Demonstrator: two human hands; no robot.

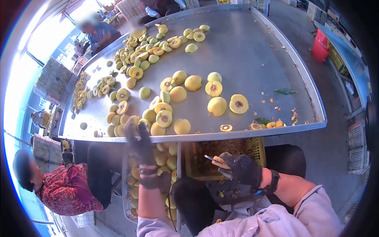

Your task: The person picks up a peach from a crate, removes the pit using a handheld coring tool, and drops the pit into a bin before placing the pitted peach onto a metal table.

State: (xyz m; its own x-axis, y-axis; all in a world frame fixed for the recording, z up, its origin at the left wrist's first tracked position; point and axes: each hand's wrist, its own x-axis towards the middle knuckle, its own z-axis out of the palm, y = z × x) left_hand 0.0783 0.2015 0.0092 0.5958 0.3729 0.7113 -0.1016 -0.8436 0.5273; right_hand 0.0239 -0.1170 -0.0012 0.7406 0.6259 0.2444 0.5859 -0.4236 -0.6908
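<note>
My left hand (pixel 139 139), in a dark glove, reaches up to the near rim of the metal table (pixel 252 133), fingers apart, right beside a cluster of halved yellow peaches (pixel 162 115). It grips nothing that I can see. My right hand (pixel 241 170), also gloved, sits lower over my lap and holds a small metal blade (pixel 210 158) that points left. Under the table, between my hands, stands a crate of whole yellow fruit (pixel 167 158).
A yellow crate (pixel 252 149) holding scraps sits below the table edge on the right. Many more halves are spread along the table's left side (pixel 134 59). A person in red patterned clothing (pixel 67 189) sits at the left, and another person (pixel 98 33) works at the far end.
</note>
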